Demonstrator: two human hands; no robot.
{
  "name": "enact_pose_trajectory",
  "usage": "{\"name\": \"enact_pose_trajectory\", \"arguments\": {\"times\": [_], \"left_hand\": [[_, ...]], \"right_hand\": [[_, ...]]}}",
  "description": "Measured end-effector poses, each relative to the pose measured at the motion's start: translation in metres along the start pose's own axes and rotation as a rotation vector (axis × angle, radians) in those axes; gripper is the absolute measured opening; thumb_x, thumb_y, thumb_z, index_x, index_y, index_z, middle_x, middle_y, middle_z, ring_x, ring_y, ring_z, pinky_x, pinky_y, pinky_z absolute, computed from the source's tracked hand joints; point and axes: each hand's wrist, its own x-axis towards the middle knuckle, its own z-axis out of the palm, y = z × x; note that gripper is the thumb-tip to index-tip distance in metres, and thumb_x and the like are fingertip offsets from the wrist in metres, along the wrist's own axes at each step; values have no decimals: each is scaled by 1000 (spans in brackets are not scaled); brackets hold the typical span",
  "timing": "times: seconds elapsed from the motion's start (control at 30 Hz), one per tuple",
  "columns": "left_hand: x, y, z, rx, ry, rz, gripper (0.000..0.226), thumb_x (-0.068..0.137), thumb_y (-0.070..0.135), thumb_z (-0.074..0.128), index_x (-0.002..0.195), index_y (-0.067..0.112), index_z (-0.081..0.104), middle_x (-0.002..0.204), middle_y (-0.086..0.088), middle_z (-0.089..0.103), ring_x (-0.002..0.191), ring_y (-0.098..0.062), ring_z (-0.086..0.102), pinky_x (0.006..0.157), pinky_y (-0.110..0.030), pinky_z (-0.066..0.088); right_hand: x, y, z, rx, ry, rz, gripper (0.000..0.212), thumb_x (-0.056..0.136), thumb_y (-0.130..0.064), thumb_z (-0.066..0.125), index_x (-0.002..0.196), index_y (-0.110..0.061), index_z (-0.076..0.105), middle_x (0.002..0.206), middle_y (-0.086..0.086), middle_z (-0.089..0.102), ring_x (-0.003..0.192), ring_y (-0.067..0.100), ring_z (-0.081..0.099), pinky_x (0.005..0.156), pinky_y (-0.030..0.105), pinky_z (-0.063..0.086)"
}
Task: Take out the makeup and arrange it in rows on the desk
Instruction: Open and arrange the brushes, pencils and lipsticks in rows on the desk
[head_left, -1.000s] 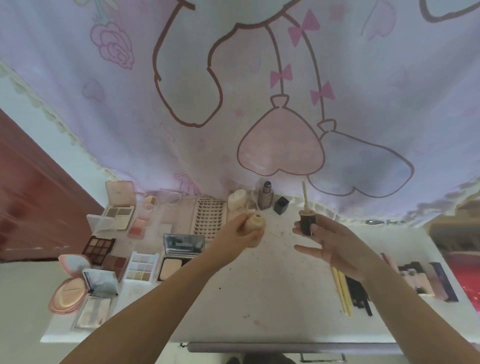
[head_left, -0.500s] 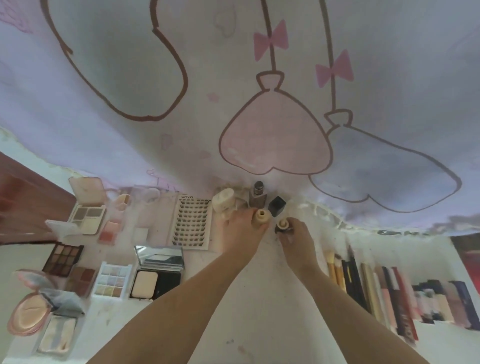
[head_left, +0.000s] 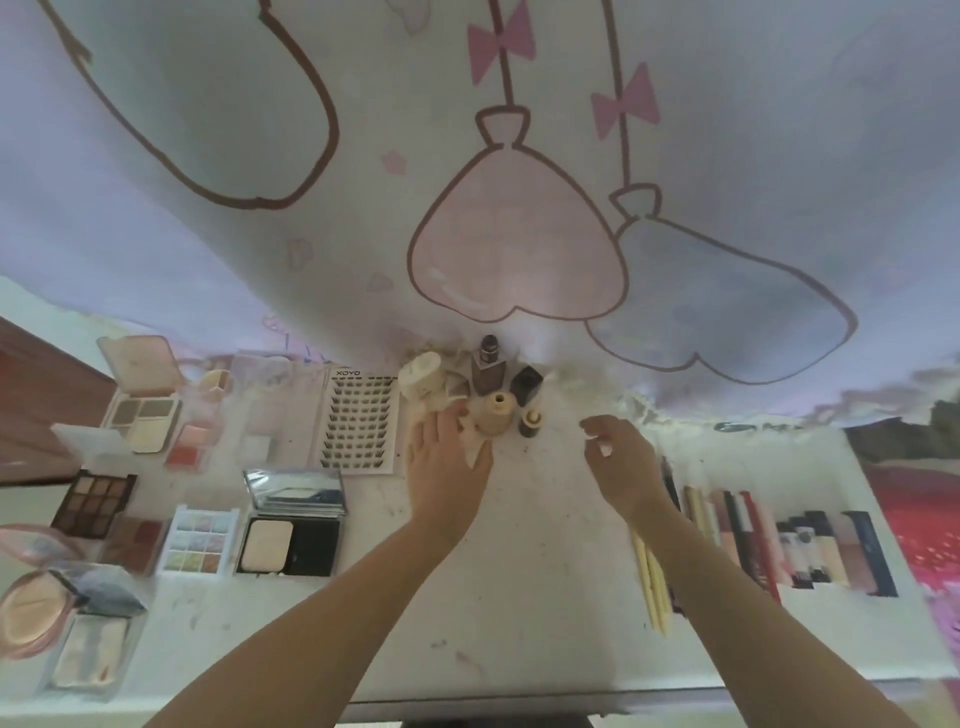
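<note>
A: What has moved since half a second ago?

B: The right hand (head_left: 621, 460) has let go of the dark vial (head_left: 531, 423) and drawn back to the right; the vial now stands alone at centre frame. The left hand (head_left: 447, 457) has stayed by the beige bottle (head_left: 493, 415).

A: Start from the left edge, then.

B: Lower left, a pink compact (head_left: 31, 613) lies open. Above it a brown palette (head_left: 93, 501), and in the upper left of the desk (head_left: 519, 597) an open pink-lidded palette (head_left: 140, 395). Next a pastel palette (head_left: 200, 540), then a mirrored powder case (head_left: 291, 522). Behind that lies a lash tray (head_left: 358, 418).

A: And the hands?

B: The left hand rests flat, fingers straight, their tips touching the beige bottle's left side. A cream jar (head_left: 423, 382), a brown bottle (head_left: 488, 369) and a black cap (head_left: 525, 384) stand just behind. The vial is just right of the beige bottle. The right hand hovers apart from it, fingers loosely curled, holding nothing.

A: Far right?

B: A row of sticks and tubes (head_left: 779, 545) lies side by side, partly under the right forearm.
</note>
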Motion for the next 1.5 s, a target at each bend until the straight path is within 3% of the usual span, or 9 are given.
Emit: {"name": "enact_pose_trajectory", "arguments": {"times": [0.1, 0.2, 0.4, 0.6, 1.0, 1.2, 1.3, 1.4, 1.5], "left_hand": [[-41, 10, 2, -90, -63, 30, 20, 88, 25, 60, 105, 18, 53, 91, 8, 48, 92, -18, 49, 80, -25, 35], [-62, 40, 31, -33, -287, 134, 13, 94, 29, 48, 100, 21, 56, 90, 6, 53, 92, -18, 49, 79, -28, 34], [-66, 99, 88, 169, -456, 163, 33, 97, 37, 36, 112, 17, 58, 112, -4, 56, 108, -24, 47, 87, -36, 38], [-59, 108, 107, 326, -390, 64, 33, 97, 42, 35, 108, 18, 55, 112, -3, 54, 105, -24, 45, 84, -36, 33], [-84, 43, 44, 344, -352, -56, 31, 88, 46, 44, 95, 19, 59, 100, 1, 54, 98, -21, 46, 80, -33, 33], [-91, -26, -11, 327, -232, -89, 31, 88, 45, 45, 95, 20, 61, 99, 3, 55, 97, -18, 47, 81, -31, 34], [-85, -47, -29, 341, -203, -87, 32, 89, 45, 46, 96, 18, 62, 100, 1, 57, 100, -20, 48, 83, -32, 36], [-78, -64, -43, 380, -189, -83, 34, 89, 45, 45, 98, 16, 63, 102, -1, 56, 103, -22, 48, 84, -35, 36], [-75, -79, -55, 468, -181, -82, 37, 89, 45, 45, 101, 15, 63, 107, -4, 53, 105, -24, 45, 85, -36, 34]], "right_hand": [[-15, 20, -43, -91, -20, 110, 19, 91, -9, 49, 96, -21, 63, 105, 5, 67, 84, 15, 58, 66, 7, 44], [-34, 39, -62, -302, -150, 173, 23, 96, -20, 46, 101, -11, 66, 105, 7, 68, 89, 21, 64, 86, 35, 53], [-59, 60, -47, -509, -136, 99, 24, 96, -27, 41, 94, -15, 62, 90, 3, 67, 78, 17, 60, 72, 29, 50], [-48, 66, -36, -608, -142, 48, 18, 97, -29, 39, 86, -19, 48, 75, -4, 58, 64, 15, 56, 56, 28, 45], [-41, 43, -29, -791, -285, -56, 20, 93, -23, 42, 95, -14, 60, 82, -3, 58, 79, 18, 59, 69, 27, 43], [-51, 30, -19, -883, -243, -7, 50, 95, -18, 38, 144, -22, 29, 96, 0, 63, 88, 18, 60, 78, 31, 45], [-64, 8, 3, -750, -227, 24, 28, 94, -27, 40, 114, -15, 57, 89, 2, 59, 83, 22, 58, 68, 28, 46], [-84, -28, 47, -647, -265, -62, 25, 93, -38, 42, 77, -19, 46, 73, -4, 52, 70, 20, 52, 55, 26, 36], [-101, -61, 97, -561, -287, -114, 27, 92, -40, 42, 75, -20, 43, 71, -5, 47, 70, 20, 51, 55, 26, 35]]}}
